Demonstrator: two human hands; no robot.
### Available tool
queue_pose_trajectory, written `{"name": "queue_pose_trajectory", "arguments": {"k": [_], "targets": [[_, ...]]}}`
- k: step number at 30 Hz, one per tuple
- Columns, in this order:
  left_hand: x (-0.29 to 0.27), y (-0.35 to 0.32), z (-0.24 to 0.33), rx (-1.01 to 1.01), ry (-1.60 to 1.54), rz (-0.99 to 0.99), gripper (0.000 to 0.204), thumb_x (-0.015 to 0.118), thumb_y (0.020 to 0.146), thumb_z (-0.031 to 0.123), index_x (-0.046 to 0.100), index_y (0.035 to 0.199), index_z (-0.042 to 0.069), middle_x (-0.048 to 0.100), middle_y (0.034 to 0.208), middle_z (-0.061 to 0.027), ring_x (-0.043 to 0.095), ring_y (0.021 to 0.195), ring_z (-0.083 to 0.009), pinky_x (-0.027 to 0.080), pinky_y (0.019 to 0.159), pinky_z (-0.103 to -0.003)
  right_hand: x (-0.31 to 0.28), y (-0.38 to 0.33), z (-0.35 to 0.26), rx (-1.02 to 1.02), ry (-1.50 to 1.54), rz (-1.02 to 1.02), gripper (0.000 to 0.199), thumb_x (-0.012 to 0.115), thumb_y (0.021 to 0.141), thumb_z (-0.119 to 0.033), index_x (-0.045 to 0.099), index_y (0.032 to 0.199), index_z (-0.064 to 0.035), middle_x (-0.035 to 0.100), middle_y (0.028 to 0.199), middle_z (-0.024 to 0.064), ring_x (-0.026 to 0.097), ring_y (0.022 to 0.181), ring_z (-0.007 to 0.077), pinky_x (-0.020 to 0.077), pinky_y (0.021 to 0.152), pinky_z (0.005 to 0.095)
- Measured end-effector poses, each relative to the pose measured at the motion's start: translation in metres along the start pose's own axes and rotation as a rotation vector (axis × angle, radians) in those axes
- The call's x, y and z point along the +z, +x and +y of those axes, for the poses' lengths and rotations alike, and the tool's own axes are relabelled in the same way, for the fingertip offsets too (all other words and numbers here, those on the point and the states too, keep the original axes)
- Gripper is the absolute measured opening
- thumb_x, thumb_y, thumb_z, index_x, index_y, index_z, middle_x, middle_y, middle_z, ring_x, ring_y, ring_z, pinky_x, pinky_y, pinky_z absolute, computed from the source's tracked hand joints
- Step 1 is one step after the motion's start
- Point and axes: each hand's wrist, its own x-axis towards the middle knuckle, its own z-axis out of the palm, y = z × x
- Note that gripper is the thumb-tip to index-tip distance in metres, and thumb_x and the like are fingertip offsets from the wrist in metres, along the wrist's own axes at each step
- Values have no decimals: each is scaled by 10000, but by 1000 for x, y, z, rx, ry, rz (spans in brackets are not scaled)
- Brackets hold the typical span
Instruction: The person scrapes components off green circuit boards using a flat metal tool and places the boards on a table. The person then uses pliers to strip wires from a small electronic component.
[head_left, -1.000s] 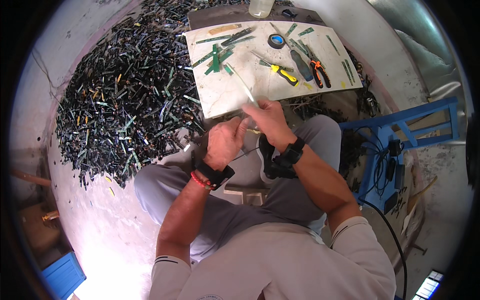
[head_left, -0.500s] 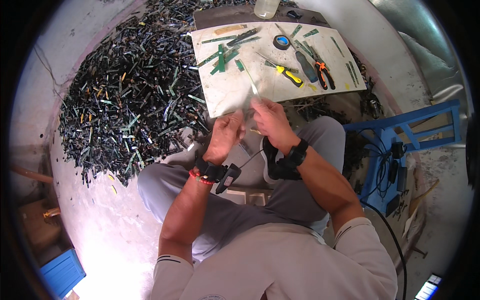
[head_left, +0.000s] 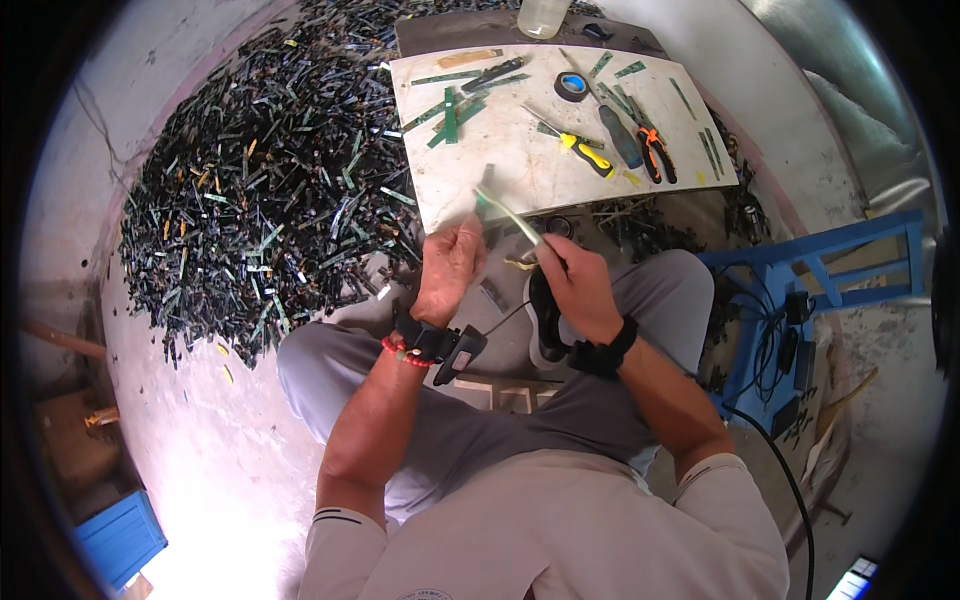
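Observation:
My right hand [head_left: 580, 285] is closed round the pale handle of a toothbrush [head_left: 518, 222], its greenish head pointing up and left. That head meets a narrow dark green strip [head_left: 488, 178], blurred, which sticks up from the pinched fingers of my left hand [head_left: 452, 262]. Both hands are just off the near edge of a white board [head_left: 450, 185]. On the board lie several green strips [head_left: 450, 115], a yellow-and-black screwdriver [head_left: 585, 153], a dark-handled tool [head_left: 620, 135], orange-and-black pliers [head_left: 655, 155], a roll of black tape [head_left: 571, 87] and a black cutter-like tool [head_left: 495, 72].
A large heap of dark and green strips [head_left: 270, 190] covers the floor at the left. To the right stands a blue chair-like frame [head_left: 765, 350] with coiled black cable. A translucent container [head_left: 541, 18] is at the board's far edge. A device is strapped to my left wrist [head_left: 460, 355].
My right hand has moved right and down with the toothbrush, whose head has come down to the strip in my left hand. The strip now shows above my left fingers.

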Motion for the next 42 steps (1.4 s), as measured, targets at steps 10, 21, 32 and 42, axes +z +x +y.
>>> {"name": "queue_pose_trajectory", "arguments": {"k": [10,21,32,42], "targets": [[0,1,-4,100,58,39,479,488,977,430,502,644,86,454,529,18,374,460,-59,282,427,-228,-1,0,-13,-26,-84,4,173,565,906,-182,571,835,-24,518,685,200,517,627,402,403,525,412],[1,5,-12,-34,16,-38,416,508,958,394,529,668,96,477,540,11,392,483,-69,299,462,-235,4,-8,-6,52,64,8,173,586,894,-174,580,845,-9,493,661,207,505,593,391,404,518,393],[3,8,-2,-130,-45,-40,424,474,967,393,482,659,102,494,549,-20,402,465,-103,308,448,-241,8,29,-3,-193,-274,125,193,558,898,-193,546,778,-42,564,667,167,563,635,387,429,539,447],[-2,6,8,-245,-148,-107,399,464,968,375,453,672,107,488,540,-43,390,453,-120,298,444,-254,4,14,-15,-145,-137,72,137,599,875,-167,589,823,-41,558,685,177,559,637,377,422,528,432]]}}
